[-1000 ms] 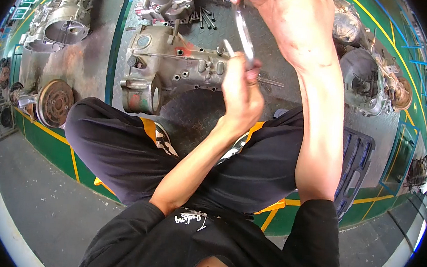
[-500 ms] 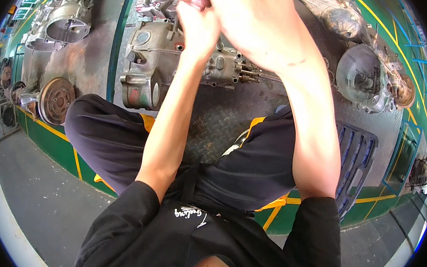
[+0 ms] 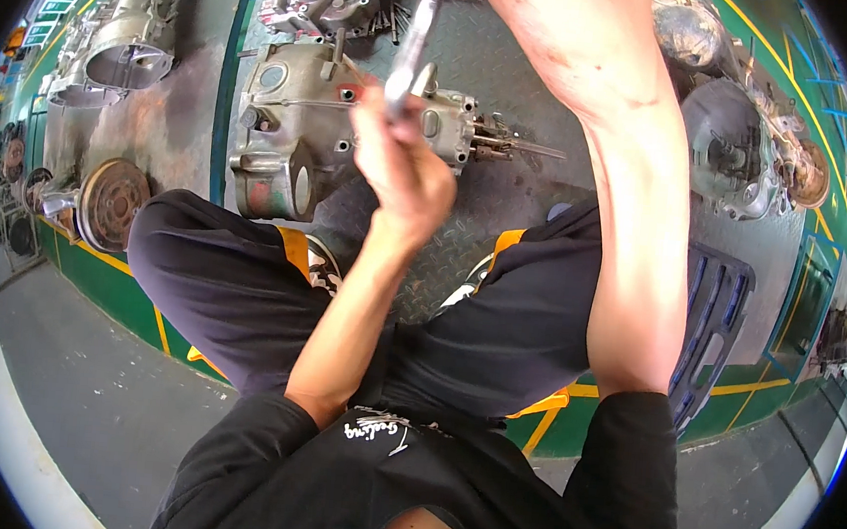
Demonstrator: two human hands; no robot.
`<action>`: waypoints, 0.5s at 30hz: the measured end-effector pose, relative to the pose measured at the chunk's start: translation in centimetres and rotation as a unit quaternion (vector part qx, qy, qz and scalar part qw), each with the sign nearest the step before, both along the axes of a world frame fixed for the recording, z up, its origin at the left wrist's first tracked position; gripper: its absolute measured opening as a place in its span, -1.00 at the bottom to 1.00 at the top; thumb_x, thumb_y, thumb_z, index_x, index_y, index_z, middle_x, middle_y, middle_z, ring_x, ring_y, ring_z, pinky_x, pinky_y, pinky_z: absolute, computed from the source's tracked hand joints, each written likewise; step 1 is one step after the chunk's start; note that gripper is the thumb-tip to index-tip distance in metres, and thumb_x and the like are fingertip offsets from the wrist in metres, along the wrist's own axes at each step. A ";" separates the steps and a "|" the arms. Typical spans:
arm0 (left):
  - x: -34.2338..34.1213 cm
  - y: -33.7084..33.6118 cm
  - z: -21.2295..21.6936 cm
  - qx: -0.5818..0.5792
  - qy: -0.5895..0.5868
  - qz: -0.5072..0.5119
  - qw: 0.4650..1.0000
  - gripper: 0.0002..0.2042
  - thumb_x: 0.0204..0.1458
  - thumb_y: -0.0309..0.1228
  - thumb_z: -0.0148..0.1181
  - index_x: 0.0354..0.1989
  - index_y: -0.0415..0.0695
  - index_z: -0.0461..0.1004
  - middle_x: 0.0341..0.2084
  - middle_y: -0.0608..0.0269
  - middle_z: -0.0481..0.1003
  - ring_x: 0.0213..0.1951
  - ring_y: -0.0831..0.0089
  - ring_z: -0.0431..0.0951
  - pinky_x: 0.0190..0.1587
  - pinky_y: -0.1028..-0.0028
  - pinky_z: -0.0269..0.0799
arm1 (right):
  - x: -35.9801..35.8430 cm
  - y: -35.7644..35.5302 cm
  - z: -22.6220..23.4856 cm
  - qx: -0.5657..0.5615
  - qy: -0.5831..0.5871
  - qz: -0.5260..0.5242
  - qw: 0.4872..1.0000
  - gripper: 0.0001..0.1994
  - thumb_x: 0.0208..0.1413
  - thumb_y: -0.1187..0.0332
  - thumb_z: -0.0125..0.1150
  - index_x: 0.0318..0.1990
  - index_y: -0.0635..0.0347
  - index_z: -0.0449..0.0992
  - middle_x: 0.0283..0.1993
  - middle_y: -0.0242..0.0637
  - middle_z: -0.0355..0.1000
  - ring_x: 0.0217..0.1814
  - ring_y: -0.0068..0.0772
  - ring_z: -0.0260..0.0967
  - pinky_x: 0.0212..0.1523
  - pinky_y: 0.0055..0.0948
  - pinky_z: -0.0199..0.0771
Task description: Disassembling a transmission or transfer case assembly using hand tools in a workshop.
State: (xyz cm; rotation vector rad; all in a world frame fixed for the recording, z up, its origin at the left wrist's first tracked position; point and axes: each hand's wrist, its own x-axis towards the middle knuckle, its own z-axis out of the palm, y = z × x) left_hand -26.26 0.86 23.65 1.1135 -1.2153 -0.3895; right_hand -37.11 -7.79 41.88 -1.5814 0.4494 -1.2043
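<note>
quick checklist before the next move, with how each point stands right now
1. Left hand closed on the wrench-like metal tool: ok, its fingers wrap the lower end.
2. Right hand grip: cannot tell, its fingers are mostly cut off by the picture's top edge.
3. Whole tool in view: not ok, its upper end is hidden at the top edge.
4. Gearbox housing supported: ok, it rests on the tread plate.
5. Protruding rods clear: ok, neither hand touches them.
</note>
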 end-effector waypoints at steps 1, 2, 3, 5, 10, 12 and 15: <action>0.9 -1.0 0.6 -0.013 -0.060 0.052 0.997 -0.87 0.28 -0.59 -0.22 -0.17 -0.27 0.32 -0.45 0.25 0.28 -0.46 0.53 0.24 -0.38 0.48 0.24 | -0.1 -0.1 -0.2 0.000 -0.001 -0.003 1.000 -0.48 0.48 -0.09 -0.32 -0.33 0.18 0.26 -0.40 -0.45 0.13 -0.36 -0.58 0.09 -0.25 -0.44 0.26; 2.4 -2.1 0.6 0.003 -0.043 0.061 0.997 -0.88 0.27 -0.61 -0.20 -0.16 -0.28 0.31 -0.44 0.21 0.32 -0.45 0.48 0.29 -0.36 0.44 0.28 | 0.0 -0.4 -0.5 0.008 0.069 -0.003 0.998 -0.47 0.48 -0.11 -0.32 -0.32 0.19 0.27 -0.40 -0.44 0.15 -0.35 -0.59 0.12 -0.25 -0.42 0.28; 3.5 -3.4 0.6 0.020 -0.026 0.071 0.997 -0.89 0.25 -0.63 -0.18 -0.15 -0.29 0.30 -0.43 0.17 0.35 -0.43 0.44 0.34 -0.34 0.40 0.32 | 0.1 -0.7 -0.7 0.015 0.140 -0.001 0.990 -0.46 0.48 -0.12 -0.32 -0.30 0.20 0.29 -0.39 -0.42 0.16 -0.34 -0.59 0.14 -0.24 -0.40 0.31; 4.5 -7.9 1.1 -0.085 -0.108 0.146 0.980 -0.91 0.21 -0.65 -0.12 -0.14 -0.33 0.27 -0.39 0.01 0.43 -0.38 0.26 0.45 -0.23 0.30 0.42 | -0.9 -0.9 0.4 0.157 -0.103 0.378 0.907 -0.51 0.49 -0.05 -0.26 -0.27 0.23 0.32 -0.38 -0.33 0.20 -0.25 -0.53 0.24 -0.15 -0.32 0.38; -3.0 -9.0 4.1 0.027 -0.142 -0.119 0.982 -0.69 0.11 -0.65 0.01 0.05 -0.40 0.29 -0.21 -0.24 0.48 -0.09 -0.10 0.51 0.06 0.19 0.40 | 2.6 -1.9 -2.9 -0.070 0.008 0.001 0.998 -0.57 0.51 0.06 -0.25 -0.28 0.25 0.30 -0.35 -0.32 0.19 -0.24 -0.48 0.17 -0.06 -0.35 0.33; -4.6 -8.8 1.2 -0.027 -0.242 -0.168 0.955 -0.66 0.10 -0.65 0.01 0.08 -0.41 0.29 -0.16 -0.27 0.48 -0.02 -0.18 0.48 0.11 0.16 0.37 | 1.7 -1.2 -1.7 -0.070 0.067 -0.039 0.995 -0.55 0.51 0.03 -0.29 -0.30 0.22 0.28 -0.35 -0.36 0.19 -0.29 -0.51 0.12 -0.12 -0.38 0.30; -4.6 -2.1 1.7 0.041 -0.110 -0.120 0.986 -0.64 0.04 -0.78 -0.07 0.07 -0.41 0.29 -0.18 -0.26 0.46 -0.17 -0.23 0.51 -0.08 0.14 0.47 | 0.4 -1.2 -0.9 0.011 0.087 -0.012 0.996 -0.54 0.51 0.02 -0.33 -0.32 0.20 0.26 -0.36 -0.39 0.17 -0.32 -0.54 0.12 -0.17 -0.42 0.29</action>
